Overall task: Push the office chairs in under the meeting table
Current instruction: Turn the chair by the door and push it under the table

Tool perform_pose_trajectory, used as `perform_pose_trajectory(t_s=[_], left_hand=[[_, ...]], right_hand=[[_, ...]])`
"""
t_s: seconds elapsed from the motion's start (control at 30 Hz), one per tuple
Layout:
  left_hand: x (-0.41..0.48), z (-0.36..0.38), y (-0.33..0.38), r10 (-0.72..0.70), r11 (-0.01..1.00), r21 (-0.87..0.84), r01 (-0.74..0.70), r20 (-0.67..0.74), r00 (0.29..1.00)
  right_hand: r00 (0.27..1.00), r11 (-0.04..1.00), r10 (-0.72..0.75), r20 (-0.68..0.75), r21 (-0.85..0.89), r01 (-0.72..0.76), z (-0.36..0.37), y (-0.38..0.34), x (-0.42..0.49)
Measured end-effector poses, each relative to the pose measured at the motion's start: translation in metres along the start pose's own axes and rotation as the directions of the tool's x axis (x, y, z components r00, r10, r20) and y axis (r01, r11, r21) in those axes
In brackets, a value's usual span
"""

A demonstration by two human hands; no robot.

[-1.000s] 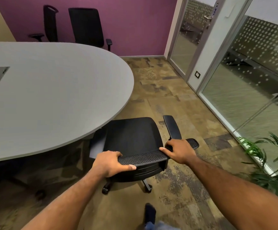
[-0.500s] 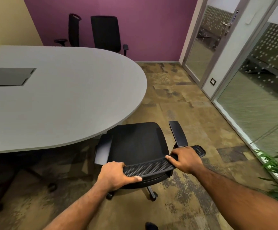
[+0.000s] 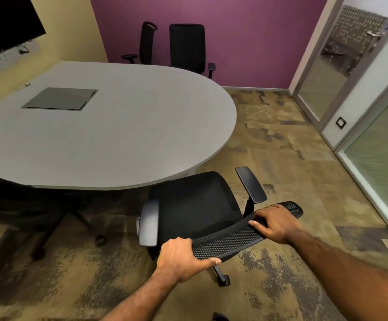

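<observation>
A black office chair (image 3: 195,202) stands at the near right curve of the grey oval meeting table (image 3: 123,140), its seat front just at the table's edge. My left hand (image 3: 181,258) grips the left end of the chair's mesh backrest top, and my right hand (image 3: 274,223) grips its right end. Both armrests show beside the seat. Two more black chairs (image 3: 186,47) stand at the table's far side against the purple wall. Another dark chair (image 3: 26,205) sits partly under the table at the near left.
A grey cable hatch (image 3: 61,98) is set into the tabletop. Glass partitions and a door (image 3: 341,66) run along the right. A dark screen (image 3: 5,22) hangs on the yellow wall at the left. Patterned carpet lies between chair and glass.
The view has swung left and pulled back, showing more of the table and the left wall. The chair has turned slightly and both hands keep their grip on the backrest.
</observation>
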State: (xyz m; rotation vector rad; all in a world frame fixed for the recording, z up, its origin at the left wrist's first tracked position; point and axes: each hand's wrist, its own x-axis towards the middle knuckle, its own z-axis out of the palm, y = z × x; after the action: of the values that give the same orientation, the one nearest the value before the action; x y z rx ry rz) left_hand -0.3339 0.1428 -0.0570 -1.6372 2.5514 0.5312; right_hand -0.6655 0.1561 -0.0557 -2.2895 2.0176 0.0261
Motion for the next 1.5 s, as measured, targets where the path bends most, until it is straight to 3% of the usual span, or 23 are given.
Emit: perform_pose_trajectory(t_s=[0.37,1.0,1.27,1.5], left_hand=[[-0.011,0.0,-0.03,-0.096,0.986,-0.137,0.095,0.0,0.995],[-0.006,-0.038,-0.137,-0.201,0.958,-0.22,0.184,-0.057,0.978],[0.001,-0.062,-0.186,-0.193,0.962,-0.2,0.184,-0.029,0.981],[0.019,-0.091,-0.231,-0.135,0.982,-0.127,0.139,0.038,0.99]], right_hand=[[0.993,0.993,-0.12,-0.013,-0.008,0.12,-0.003,-0.026,0.04],[0.988,0.989,-0.148,-0.042,0.007,0.148,-0.001,-0.117,0.117],[0.964,0.957,-0.26,0.051,0.143,0.251,-0.004,-0.141,0.148],[0.973,0.973,-0.228,0.04,0.056,0.226,-0.002,-0.143,0.163]])
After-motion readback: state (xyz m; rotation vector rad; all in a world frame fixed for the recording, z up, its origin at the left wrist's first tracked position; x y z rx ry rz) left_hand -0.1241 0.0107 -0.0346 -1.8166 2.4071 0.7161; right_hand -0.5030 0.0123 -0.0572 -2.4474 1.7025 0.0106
